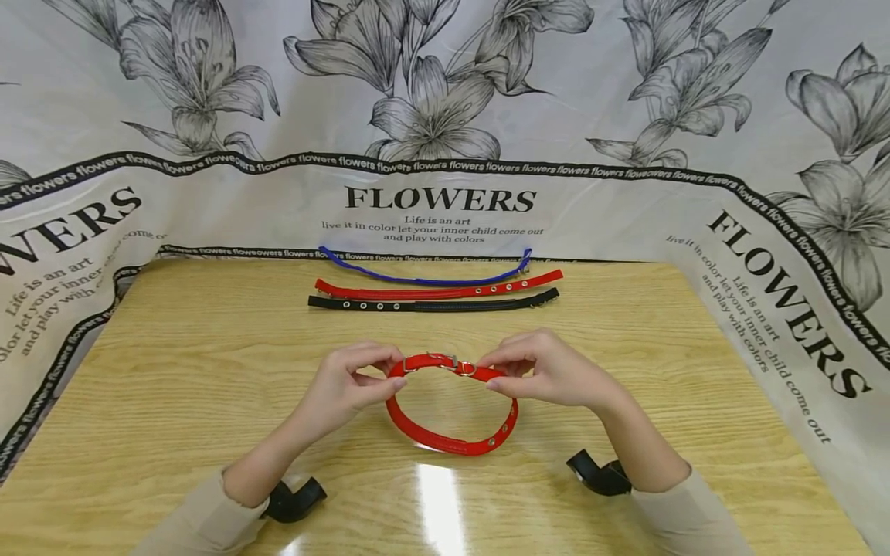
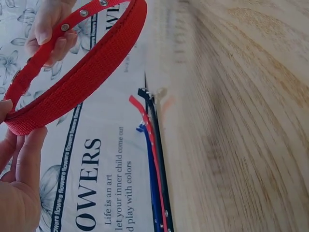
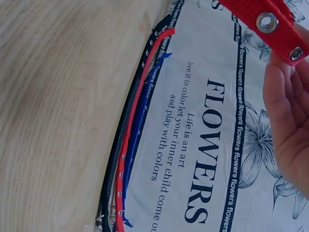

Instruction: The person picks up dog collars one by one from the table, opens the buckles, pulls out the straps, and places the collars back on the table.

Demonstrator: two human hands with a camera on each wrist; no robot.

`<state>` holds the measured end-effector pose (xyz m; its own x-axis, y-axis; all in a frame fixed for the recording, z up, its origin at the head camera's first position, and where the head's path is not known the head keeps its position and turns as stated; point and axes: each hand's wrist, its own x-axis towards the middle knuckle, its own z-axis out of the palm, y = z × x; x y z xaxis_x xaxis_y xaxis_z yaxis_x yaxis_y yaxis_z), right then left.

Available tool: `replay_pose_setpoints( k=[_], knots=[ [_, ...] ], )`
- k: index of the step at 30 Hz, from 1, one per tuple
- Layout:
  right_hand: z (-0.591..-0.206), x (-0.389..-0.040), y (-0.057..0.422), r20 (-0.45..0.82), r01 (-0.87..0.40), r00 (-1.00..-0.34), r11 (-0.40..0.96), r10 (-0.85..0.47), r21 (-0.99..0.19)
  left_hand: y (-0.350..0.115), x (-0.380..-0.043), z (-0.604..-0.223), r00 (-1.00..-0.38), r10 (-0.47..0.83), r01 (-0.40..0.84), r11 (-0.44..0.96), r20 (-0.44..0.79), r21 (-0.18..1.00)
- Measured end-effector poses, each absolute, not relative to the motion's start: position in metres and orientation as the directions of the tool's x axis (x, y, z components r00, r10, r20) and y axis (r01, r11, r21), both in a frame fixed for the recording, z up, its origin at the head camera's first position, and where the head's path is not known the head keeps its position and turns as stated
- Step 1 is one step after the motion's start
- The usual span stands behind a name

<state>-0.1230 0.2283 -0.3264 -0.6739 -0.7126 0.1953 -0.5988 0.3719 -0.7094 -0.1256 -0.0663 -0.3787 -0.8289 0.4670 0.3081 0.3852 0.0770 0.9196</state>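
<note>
Both hands hold a red collar (image 1: pixel 431 442) bent into a closed loop, with its metal buckle and D-ring at the far side of the loop. My left hand (image 1: pixel 351 380) pinches it left of the buckle between thumb and fingers. On the other side, my right hand (image 1: pixel 552 369) pinches the band just right of the D-ring. Metal eyelets show along the loop's right part. In the left wrist view the red collar (image 2: pixel 87 79) appears close up, its woven padded band facing the camera. The right wrist view shows only an eyeleted stretch of the collar (image 3: pixel 268 21).
Behind the hands, a black collar (image 1: pixel 473 306), another red collar (image 1: pixel 396 294) and a blue collar (image 1: pixel 424 281) lie side by side across the wooden table (image 1: pixel 208 371). A white flower-printed cloth (image 1: pixel 591 208) hangs around the table's back and sides.
</note>
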Motion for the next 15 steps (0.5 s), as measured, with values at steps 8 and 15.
replay_pose_setpoints(
  k=[8, 15],
  knots=[
    [-0.328, -0.120, 0.256, 0.180, -0.518, -0.761, 0.416, -0.623, -0.747, -0.076, -0.130, -0.374, -0.873, 0.366, 0.366, 0.057, 0.322, 0.929],
    [-0.330, -0.118, 0.273, 0.171, -0.410, -0.866, 0.471, -0.470, -0.781, -0.077, -0.133, -0.371, -0.893, 0.324, 0.348, 0.057, 0.313, 0.936]
  ],
)
